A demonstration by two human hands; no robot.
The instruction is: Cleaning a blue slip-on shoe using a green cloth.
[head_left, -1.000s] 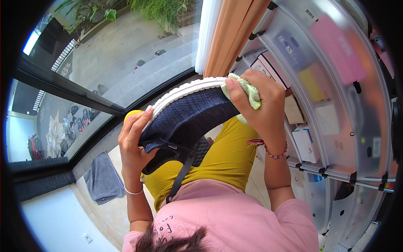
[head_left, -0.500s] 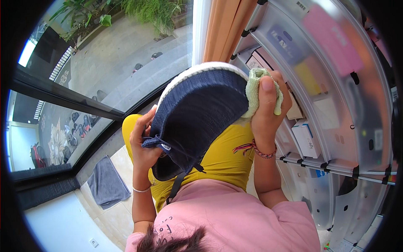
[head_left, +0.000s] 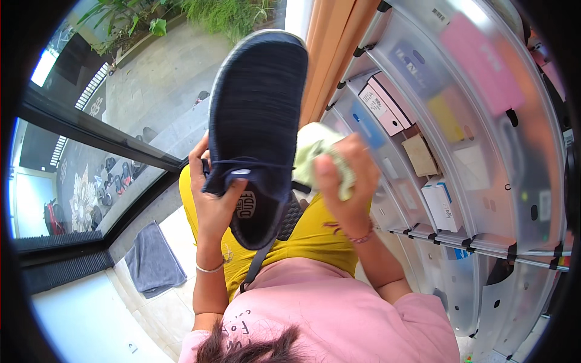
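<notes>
A navy fabric slip-on shoe point(head_left: 257, 106) with a white sole edge is held up in the middle, toe away from me, its laced top and opening facing the camera. My left hand point(head_left: 215, 202) is closed on the shoe's side near the opening, thumb over the tongue. Just right of the shoe, my right hand point(head_left: 351, 175) is closed around a pale green cloth point(head_left: 308, 148), blurred by motion; whether the cloth touches the shoe I cannot tell. My lap in yellow trousers point(head_left: 318, 236) lies below.
Clear plastic storage units point(head_left: 496, 169) with boxes rise close on the right. An orange curtain point(head_left: 330, 33) stands beside the glass door point(head_left: 97, 142), beyond which are plants, paving and footwear. A grey towel point(head_left: 151, 260) lies on the tiled floor at left.
The shoe has swung from sideways to lengthwise, its toe rising away from me. My right hand with the cloth has moved down and left, off the shoe's toe.
</notes>
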